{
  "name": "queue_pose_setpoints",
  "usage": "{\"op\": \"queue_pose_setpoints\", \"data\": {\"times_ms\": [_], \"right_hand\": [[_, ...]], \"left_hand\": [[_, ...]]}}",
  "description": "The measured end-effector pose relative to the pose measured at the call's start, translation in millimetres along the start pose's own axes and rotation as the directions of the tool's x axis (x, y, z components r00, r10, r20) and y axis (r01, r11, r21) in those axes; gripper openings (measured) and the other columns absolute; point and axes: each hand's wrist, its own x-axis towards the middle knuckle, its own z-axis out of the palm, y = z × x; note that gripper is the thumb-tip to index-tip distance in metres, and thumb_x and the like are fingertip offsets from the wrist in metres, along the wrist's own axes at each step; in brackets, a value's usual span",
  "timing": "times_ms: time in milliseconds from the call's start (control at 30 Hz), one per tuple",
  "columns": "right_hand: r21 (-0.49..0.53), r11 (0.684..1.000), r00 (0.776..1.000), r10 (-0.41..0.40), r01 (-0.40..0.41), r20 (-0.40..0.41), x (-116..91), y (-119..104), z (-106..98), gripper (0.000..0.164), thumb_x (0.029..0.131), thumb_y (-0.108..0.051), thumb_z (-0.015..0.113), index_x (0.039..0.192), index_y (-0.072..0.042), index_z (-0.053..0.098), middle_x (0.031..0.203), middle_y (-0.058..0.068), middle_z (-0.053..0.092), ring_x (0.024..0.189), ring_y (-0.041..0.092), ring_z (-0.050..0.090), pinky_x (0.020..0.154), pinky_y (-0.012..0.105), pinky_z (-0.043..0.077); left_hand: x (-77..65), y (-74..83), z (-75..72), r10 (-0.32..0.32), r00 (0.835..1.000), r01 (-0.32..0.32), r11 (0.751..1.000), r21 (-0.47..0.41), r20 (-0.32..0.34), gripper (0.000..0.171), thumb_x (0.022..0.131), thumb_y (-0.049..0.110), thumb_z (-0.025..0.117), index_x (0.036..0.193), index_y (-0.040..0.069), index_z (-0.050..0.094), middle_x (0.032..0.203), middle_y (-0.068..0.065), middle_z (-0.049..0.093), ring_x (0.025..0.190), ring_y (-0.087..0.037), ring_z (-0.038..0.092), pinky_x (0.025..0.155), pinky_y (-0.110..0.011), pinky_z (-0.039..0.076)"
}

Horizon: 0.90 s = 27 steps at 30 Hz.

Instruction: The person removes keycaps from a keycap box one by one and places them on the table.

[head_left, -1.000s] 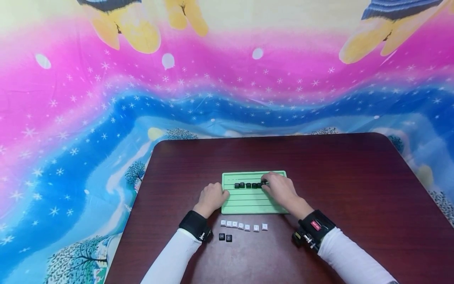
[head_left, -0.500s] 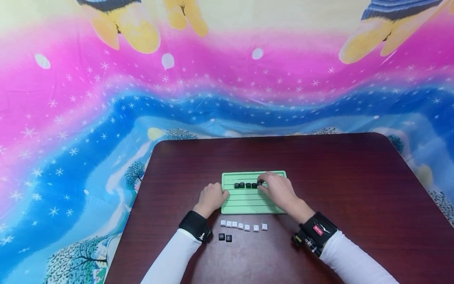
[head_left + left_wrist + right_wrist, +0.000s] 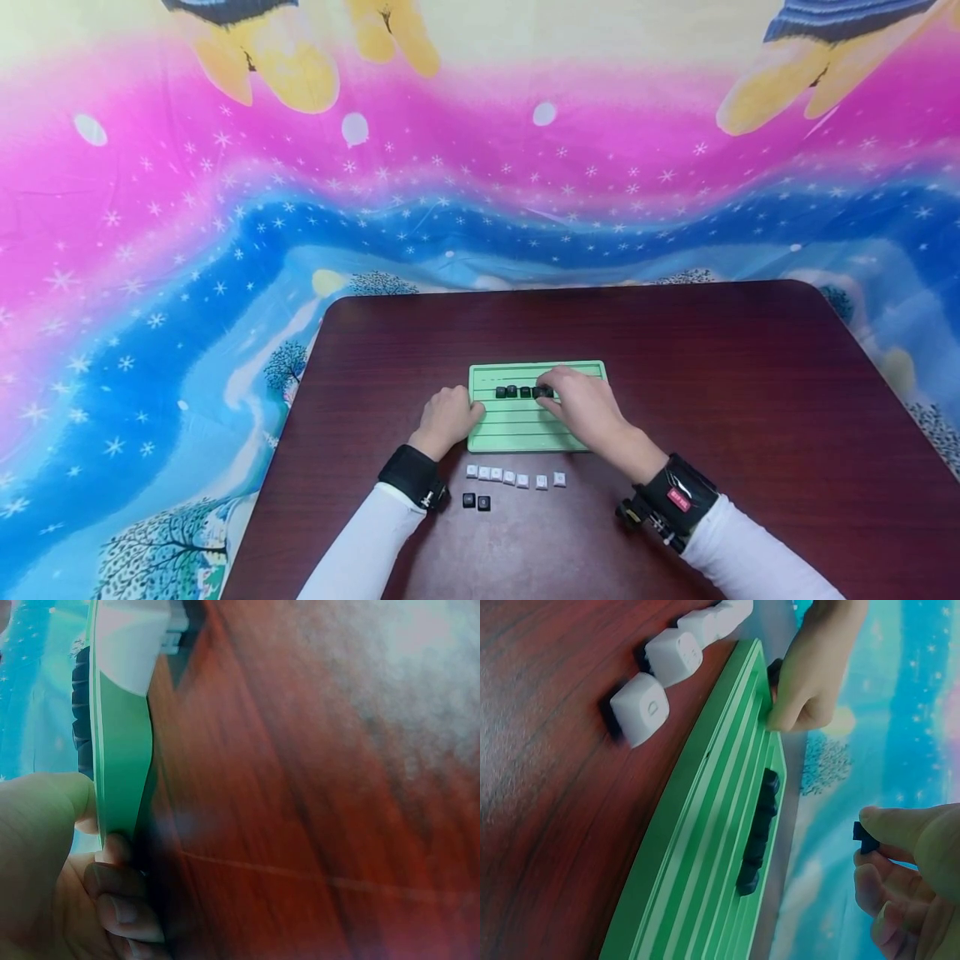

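My left hand (image 3: 446, 419) grips the left edge of a ridged green board (image 3: 525, 433), thumb on its upper face. In the left wrist view, the thumb (image 3: 52, 802) lies on one side of the board (image 3: 120, 742) and curled fingers (image 3: 124, 907) lie at its edge. A row of several black keycaps (image 3: 759, 832) stands along one ridge. At the row's right end is my right hand (image 3: 588, 410). In the right wrist view, its thumb and fingers pinch a black keycap (image 3: 866, 837); in the head view the fingers partly hide it.
Several white keycaps (image 3: 509, 477) lie in a line on the dark wooden table (image 3: 720, 367), in front of the board. Two black keycaps (image 3: 483, 503) sit nearer me. A printed cloth (image 3: 480, 183) hangs behind the table.
My right hand has moved a little left along the black row, and fewer keycaps show left of its fingers. My left hand and the board have stayed put.
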Motion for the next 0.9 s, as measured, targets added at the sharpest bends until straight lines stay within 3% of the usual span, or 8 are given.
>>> {"op": "queue_pose_setpoints", "data": {"times_ms": [333, 700, 900], "right_hand": [[0.002, 0.998, 0.998, -0.061, 0.061, 0.001, -7.1, -12.8, -4.8, 0.019, 0.086, -0.025, 0.08, 0.103, -0.017, 0.075, 0.101, -0.002, 0.073, 0.083, 0.013, 0.07, 0.059, 0.028, 0.052], [-0.012, 0.99, 0.99, -0.14, 0.14, -0.034, -15.2, -22.3, -2.6, 0.02, 0.083, -0.024, 0.082, 0.099, -0.018, 0.074, 0.09, -0.004, 0.07, 0.069, 0.01, 0.066, 0.046, 0.02, 0.038], [-0.034, 0.982, 0.982, -0.186, 0.185, -0.034, -20.3, -26.4, 1.1, 0.021, 0.083, -0.026, 0.082, 0.1, -0.017, 0.074, 0.088, -0.003, 0.069, 0.063, 0.01, 0.063, 0.045, 0.019, 0.036]], "left_hand": [[0.0, 0.5, -0.4, -0.004, 1.0, 0.004, 1.0, 0.007, -0.005, 0.038, 0.089, 0.025, 0.057, 0.059, 0.017, 0.035, 0.058, 0.004, 0.028, 0.049, -0.015, 0.035, 0.046, -0.029, 0.031], [-0.8, 1.0, -0.9, 0.001, 1.0, -0.001, 1.0, 0.017, -0.013, 0.039, 0.089, 0.025, 0.057, 0.059, 0.017, 0.034, 0.058, 0.004, 0.027, 0.05, -0.015, 0.034, 0.047, -0.029, 0.031], [-1.7, 2.2, -2.1, -0.002, 1.0, 0.002, 1.0, 0.018, -0.014, 0.04, 0.09, 0.024, 0.058, 0.059, 0.017, 0.035, 0.057, 0.004, 0.027, 0.048, -0.016, 0.035, 0.047, -0.029, 0.03]]}}
